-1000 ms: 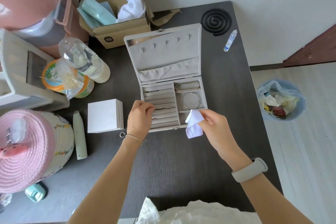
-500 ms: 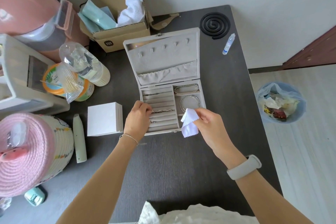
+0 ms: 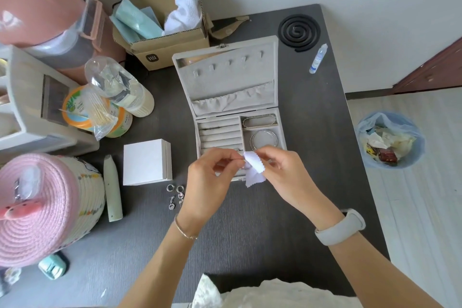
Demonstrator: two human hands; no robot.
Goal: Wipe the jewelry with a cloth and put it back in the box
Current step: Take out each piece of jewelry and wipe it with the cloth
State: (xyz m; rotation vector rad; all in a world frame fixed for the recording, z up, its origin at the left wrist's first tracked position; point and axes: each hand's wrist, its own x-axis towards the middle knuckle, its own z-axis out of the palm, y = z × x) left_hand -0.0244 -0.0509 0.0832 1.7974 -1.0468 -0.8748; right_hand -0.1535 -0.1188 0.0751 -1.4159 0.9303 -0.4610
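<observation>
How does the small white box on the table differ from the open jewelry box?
The small white box is closed and plain white; the jewelry box stands open, its grey lid raised. The white box shows nothing inside; the jewelry box shows ring rolls and bangles in compartments. The white box is smaller. Both rest on the dark table.

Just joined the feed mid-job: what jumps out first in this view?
Both hands meet at centre over the front of the open jewelry box: the right hand pinches a small white cloth against something tiny in the left hand, too small to identify. Earrings lie loose on the dark table left of the left wrist, and bangles sit in the box's right compartment.
</observation>
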